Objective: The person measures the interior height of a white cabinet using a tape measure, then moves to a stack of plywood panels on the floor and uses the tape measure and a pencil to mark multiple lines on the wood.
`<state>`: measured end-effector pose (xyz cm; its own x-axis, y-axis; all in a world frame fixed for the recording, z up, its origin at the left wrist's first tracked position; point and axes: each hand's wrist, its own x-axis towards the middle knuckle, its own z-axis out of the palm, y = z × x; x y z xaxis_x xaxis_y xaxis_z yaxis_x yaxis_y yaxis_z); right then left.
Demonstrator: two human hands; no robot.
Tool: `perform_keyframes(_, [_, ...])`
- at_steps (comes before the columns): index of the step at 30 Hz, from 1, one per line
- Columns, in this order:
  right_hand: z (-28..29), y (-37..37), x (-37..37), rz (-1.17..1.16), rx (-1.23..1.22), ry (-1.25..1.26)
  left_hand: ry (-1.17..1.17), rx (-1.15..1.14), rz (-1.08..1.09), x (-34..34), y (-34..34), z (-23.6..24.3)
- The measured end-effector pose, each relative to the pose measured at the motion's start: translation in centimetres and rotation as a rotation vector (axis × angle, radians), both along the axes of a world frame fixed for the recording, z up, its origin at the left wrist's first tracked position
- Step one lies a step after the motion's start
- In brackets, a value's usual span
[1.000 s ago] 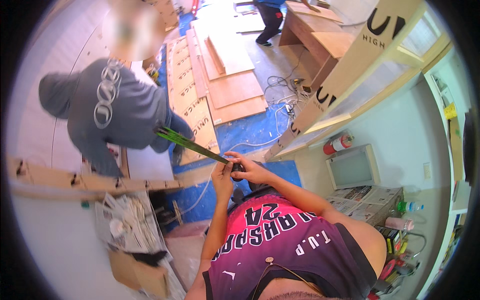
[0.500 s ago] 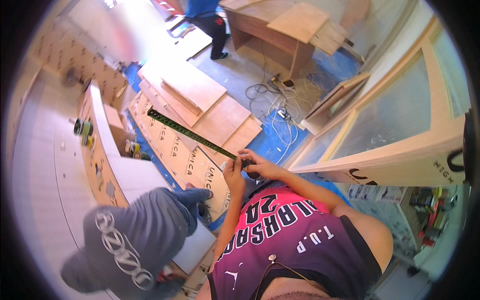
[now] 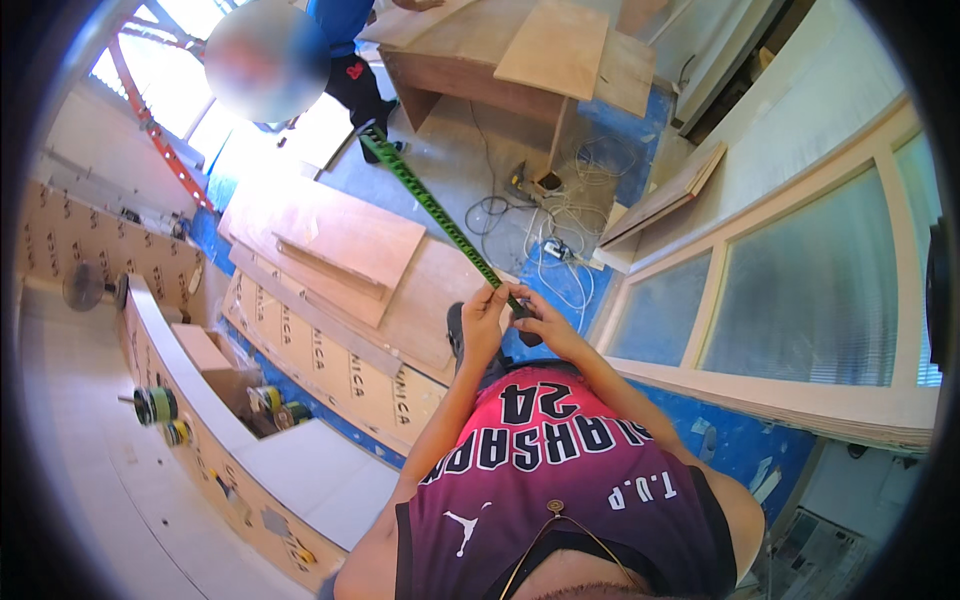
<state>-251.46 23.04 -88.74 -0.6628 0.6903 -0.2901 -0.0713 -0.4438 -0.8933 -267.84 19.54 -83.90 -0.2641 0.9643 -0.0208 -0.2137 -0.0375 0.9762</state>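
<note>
In front of my chest I hold a tape measure, its green blade (image 3: 432,207) drawn out and slanting away to the far left. My left hand (image 3: 483,318) pinches the blade close to where it leaves the case. Around the dark tape case (image 3: 529,337) the fingers of my right hand (image 3: 548,322) are closed, partly hiding it. The blade's free end hangs in the air, appearing in front of a person (image 3: 350,60) in a blue top and dark trousers. Below the blade lie stacked plywood sheets (image 3: 340,235).
A wooden workbench (image 3: 470,70) carries loose boards at the back. Cables and a power drill (image 3: 517,182) lie on the floor. On my right runs a wood-framed glazed panel (image 3: 800,280). A long low counter (image 3: 190,385) with green-labelled cans (image 3: 155,405) stands left. An orange ladder (image 3: 160,140) leans far left.
My view has turned, and the person in the grey hoodie on my left is out of sight. The tape blade now points farther away from me. Both hands keep their hold.
</note>
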Motion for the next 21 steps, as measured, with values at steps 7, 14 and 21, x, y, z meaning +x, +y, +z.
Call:
perform_keyframes(7, [2.1, 2.8, -9.5, -0.255, -0.020, 0.062, 0.239, -0.187, -0.292, -9.7, 5.9, -0.6])
perform_keyframes(14, [5.5, 5.1, -13.6, -0.333, -0.050, 0.119, -0.146, -0.090, -0.361, -13.0, 9.7, -0.8])
perform_keyframes(21, [3.9, 9.8, -13.8, -0.365, -0.310, 0.068, -0.541, -0.154, -0.101, -22.1, 15.3, -2.7])
